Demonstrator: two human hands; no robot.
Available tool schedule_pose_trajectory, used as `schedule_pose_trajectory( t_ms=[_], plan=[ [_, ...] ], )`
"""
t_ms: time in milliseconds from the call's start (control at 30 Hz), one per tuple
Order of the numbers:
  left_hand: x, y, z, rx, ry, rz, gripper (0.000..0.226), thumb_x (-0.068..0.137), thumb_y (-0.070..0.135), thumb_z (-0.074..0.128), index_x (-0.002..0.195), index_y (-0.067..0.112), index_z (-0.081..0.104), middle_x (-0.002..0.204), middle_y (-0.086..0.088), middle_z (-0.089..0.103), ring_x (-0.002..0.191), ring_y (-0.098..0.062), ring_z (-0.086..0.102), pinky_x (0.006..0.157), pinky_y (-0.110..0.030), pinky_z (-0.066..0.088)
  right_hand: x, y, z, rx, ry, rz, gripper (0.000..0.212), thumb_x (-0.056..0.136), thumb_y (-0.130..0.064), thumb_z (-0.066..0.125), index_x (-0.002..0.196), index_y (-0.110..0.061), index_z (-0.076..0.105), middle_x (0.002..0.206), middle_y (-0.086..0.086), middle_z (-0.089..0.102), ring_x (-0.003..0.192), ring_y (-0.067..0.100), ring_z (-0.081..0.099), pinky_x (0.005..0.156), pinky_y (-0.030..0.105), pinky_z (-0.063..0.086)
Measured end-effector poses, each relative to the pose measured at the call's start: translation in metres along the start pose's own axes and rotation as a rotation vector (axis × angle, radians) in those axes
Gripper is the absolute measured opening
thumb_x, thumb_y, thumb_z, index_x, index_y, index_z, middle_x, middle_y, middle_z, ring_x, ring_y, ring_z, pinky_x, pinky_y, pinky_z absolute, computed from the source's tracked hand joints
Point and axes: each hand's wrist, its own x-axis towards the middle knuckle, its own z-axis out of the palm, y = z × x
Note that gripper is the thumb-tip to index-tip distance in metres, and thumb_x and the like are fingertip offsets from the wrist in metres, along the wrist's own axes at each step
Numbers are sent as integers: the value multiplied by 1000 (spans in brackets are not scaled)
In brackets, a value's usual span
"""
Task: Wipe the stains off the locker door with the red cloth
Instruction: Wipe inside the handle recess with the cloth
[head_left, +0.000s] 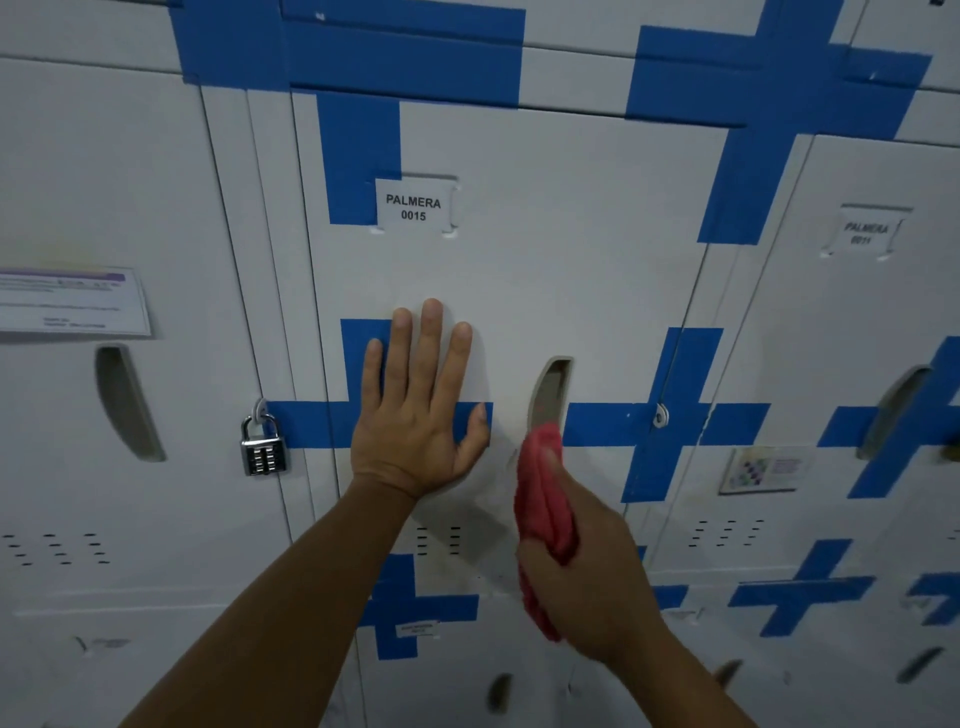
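A white locker door (561, 249) with blue tape crosses fills the middle of the view; its label reads PALMERA 0015. My left hand (415, 410) lies flat on the door, fingers spread, left of the recessed handle slot (550, 387). My right hand (592, 571) grips a bunched red cloth (543, 499), pressed against the door just below the handle slot. Faint dark smudges show on the door around the vent slits (439, 540), low down between my two arms.
A silver combination padlock (262, 447) hangs on the left neighbouring locker's hasp. A paper notice (72, 301) is stuck on that left door. Another locker with a small sticker (763, 470) stands to the right. Lower lockers run below.
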Motion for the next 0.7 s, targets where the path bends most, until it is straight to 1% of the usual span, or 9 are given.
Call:
schedule_pose_trajectory(
  t_ms=[67, 167, 267, 367, 433, 467, 533, 600, 700],
  plan=[
    [-1, 0, 1, 16, 0, 2, 82, 90, 50, 45, 155, 9, 17, 165, -12, -9, 153, -33, -3, 124, -51, 4, -19, 23, 6, -194, -115, 96, 75, 87, -23, 63, 148, -48, 26, 110, -13, 64, 91, 5, 66, 81, 15, 55],
    [-2, 0, 0, 24, -3, 3, 81, 91, 50, 44, 155, 9, 16, 165, -11, -10, 153, -32, -4, 124, -51, 4, -37, 44, 17, -206, -104, 258, 75, 90, -15, 63, 153, -36, 29, 127, -3, 65, 107, 10, 65, 99, 16, 45],
    [0, 0, -2, 26, -12, 0, 81, 91, 50, 43, 155, 9, 17, 165, -11, -11, 153, -32, -5, 124, -50, 3, -33, 34, 11, -305, 6, 237, 80, 94, -24, 62, 157, -33, 14, 118, -7, 62, 100, 6, 59, 87, 9, 43],
    [1, -1, -2, 28, -18, -4, 82, 91, 49, 44, 156, 9, 15, 165, -11, -12, 153, -32, -7, 124, -50, 2, -17, 4, -3, -402, 18, 50, 82, 95, -37, 55, 157, -36, 0, 109, -11, 55, 91, 5, 53, 81, 15, 44],
    [1, -1, -2, 28, -16, -2, 83, 90, 49, 46, 156, 8, 15, 165, -12, -11, 153, -33, -6, 124, -51, 2, 0, -13, -9, -374, 16, -8, 66, 94, -38, 55, 153, -31, 25, 98, -10, 58, 84, 8, 58, 76, 16, 48],
    [1, 0, -2, 23, -12, -3, 83, 90, 49, 47, 156, 8, 16, 165, -12, -9, 153, -33, -5, 124, -51, 3, 8, -21, -10, -307, 15, 7, 43, 94, -35, 57, 135, -29, 45, 90, -8, 60, 78, 9, 61, 71, 18, 52],
    [0, 1, -2, 17, -6, -4, 84, 89, 48, 49, 155, 8, 18, 165, -12, -7, 153, -33, -3, 124, -51, 4, 21, -33, -11, -194, 6, 96, 9, 92, -31, 60, 92, -23, 56, 78, -1, 61, 69, 11, 63, 67, 23, 57],
    [-1, 1, -2, 20, 0, 0, 83, 89, 48, 49, 155, 8, 18, 165, -13, -6, 153, -34, -2, 124, -52, 4, 27, -38, -9, -252, 7, 134, 18, 88, -35, 62, 82, -21, 54, 74, -1, 59, 68, 14, 61, 65, 28, 55],
    [0, 0, -2, 14, 0, 1, 83, 89, 48, 47, 155, 8, 18, 165, -13, -6, 153, -34, -2, 124, -52, 4, 27, -46, -6, -544, 13, 115, 22, 87, -42, 60, 92, -23, 51, 75, -8, 52, 75, 14, 58, 67, 26, 48]
  ],
)
